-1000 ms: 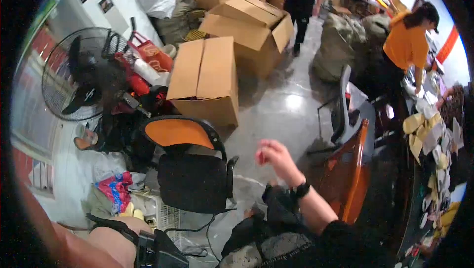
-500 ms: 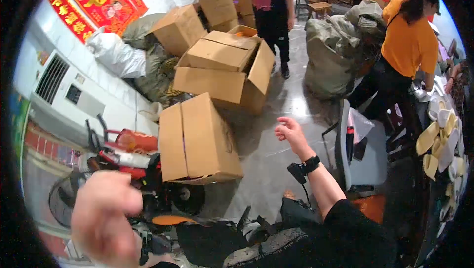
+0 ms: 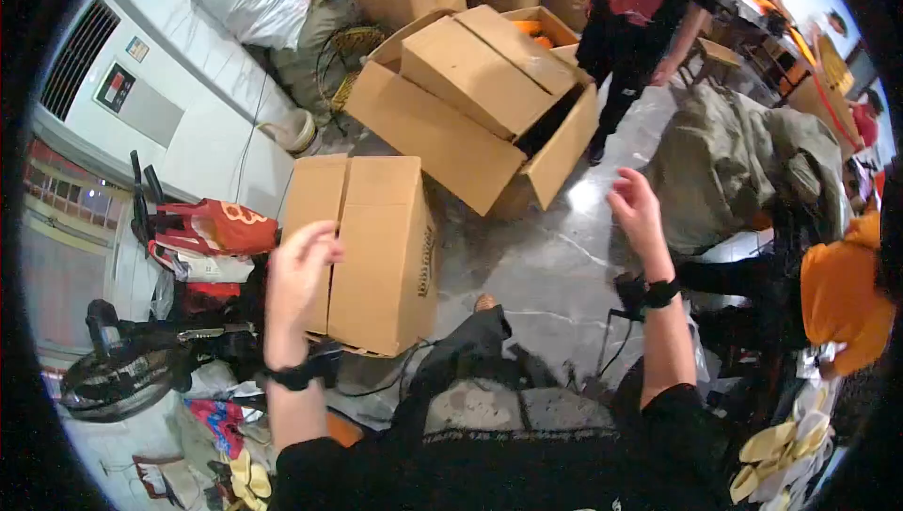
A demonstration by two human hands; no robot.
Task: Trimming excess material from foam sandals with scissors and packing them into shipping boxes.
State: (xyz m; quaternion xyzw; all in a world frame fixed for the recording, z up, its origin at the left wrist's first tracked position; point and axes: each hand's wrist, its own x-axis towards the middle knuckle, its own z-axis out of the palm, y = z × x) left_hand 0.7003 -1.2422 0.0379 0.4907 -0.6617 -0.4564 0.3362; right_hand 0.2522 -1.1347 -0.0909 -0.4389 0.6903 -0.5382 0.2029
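My left hand (image 3: 299,271) is raised in front of a closed brown cardboard box (image 3: 381,252), with its fingers loosely bent and nothing in them. Whether it touches the box I cannot tell. To the right, over the grey floor, my right hand (image 3: 638,210) hovers with bent fingers and holds nothing. Both wrists wear black bands. Beyond the box stands a larger cardboard carton (image 3: 428,135) with its flaps spread, and another box (image 3: 489,69) lies tilted on top of it.
A person (image 3: 625,31) in dark clothes stands behind the carton. Large grey-green sacks (image 3: 715,167) and a person in an orange top (image 3: 847,295) are at the right. At the left are a white air conditioner (image 3: 141,106), a black fan (image 3: 122,379) and a bucket (image 3: 292,130).
My view has turned to the left and down. My left hand, blurred and close before, is now farther out by the box. The right hand stays raised, its fingers still loosely bent.
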